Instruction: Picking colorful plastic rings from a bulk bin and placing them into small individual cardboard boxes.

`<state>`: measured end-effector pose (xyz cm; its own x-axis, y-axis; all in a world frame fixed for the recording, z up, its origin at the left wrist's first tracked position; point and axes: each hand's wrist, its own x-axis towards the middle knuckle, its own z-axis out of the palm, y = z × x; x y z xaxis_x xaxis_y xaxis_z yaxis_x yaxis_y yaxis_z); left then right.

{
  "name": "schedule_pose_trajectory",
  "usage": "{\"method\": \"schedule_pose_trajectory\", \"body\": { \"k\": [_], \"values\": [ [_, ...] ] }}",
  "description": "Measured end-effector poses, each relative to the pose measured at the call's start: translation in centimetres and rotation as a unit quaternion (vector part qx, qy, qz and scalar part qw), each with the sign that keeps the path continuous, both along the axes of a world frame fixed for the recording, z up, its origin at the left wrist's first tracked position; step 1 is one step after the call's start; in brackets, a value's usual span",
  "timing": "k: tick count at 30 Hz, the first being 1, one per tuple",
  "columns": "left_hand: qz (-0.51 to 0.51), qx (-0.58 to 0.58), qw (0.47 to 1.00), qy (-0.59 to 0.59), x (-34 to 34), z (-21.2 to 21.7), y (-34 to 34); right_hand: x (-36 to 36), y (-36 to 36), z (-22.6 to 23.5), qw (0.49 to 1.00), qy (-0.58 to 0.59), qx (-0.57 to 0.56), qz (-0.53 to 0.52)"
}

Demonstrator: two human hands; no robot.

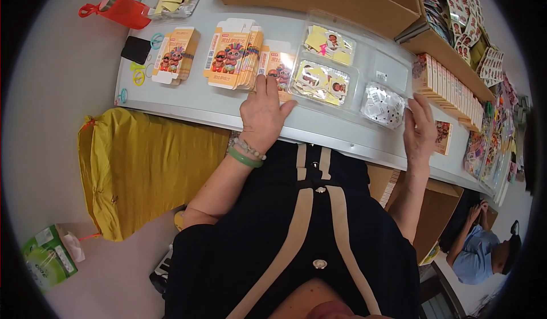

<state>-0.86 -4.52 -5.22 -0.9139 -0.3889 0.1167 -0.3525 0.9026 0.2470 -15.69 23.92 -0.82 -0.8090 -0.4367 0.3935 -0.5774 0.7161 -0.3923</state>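
Note:
My left hand (263, 114) lies palm down, fingers stretched out over the lower left of a flat orange carton (277, 57) with cartoon figures, its thumb apart. Left of it are a stack of similar cartons (233, 54) and a smaller stack (175, 57). My right hand (420, 128) is by the right rim of a clear plastic tray (356, 54), fingers extended and slightly bent; no held thing shows. Nearest to it, small white pieces with dark dots (383, 105) fill one compartment. Other compartments hold yellow and white picture stickers (322, 82).
Filled cartons (450, 88) stand in a row at the right, before cardboard boxes (319, 0). On the left lie a black phone (136, 50), scissors (138, 75) and a red bottle (122, 10). A yellow sack (151, 168) hangs below the table's edge. Another person (478, 253) sits at lower right.

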Motion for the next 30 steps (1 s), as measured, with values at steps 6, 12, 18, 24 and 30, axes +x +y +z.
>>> {"method": "schedule_pose_trajectory", "body": {
  "k": [6, 12, 18, 24, 30],
  "values": [
    [0.018, -0.112, 0.986, -0.124, 1.0, 0.1, 0.7, 1.7, -4.3, 0.4, 0.992, -0.041, -0.026, 0.121],
    [-0.061, -0.032, 0.997, -0.028, 4.5, 1.0, -0.5, 5.6, -8.6, 0.3, 0.954, -0.077, -0.036, 0.288],
    [-0.073, -0.058, 0.995, 0.029, 7.1, 0.4, 0.1, 9.7, -13.2, -1.0, 0.877, -0.171, 0.034, 0.448],
    [0.057, 0.197, 0.976, 0.075, 9.9, -1.4, -0.6, 10.3, -16.7, -4.8, 0.881, -0.014, 0.111, 0.46],
    [0.225, 0.465, 0.856, 0.019, 11.2, -0.4, -2.5, 10.0, -16.3, -4.1, 0.852, 0.028, -0.027, 0.522]
  ]
}}
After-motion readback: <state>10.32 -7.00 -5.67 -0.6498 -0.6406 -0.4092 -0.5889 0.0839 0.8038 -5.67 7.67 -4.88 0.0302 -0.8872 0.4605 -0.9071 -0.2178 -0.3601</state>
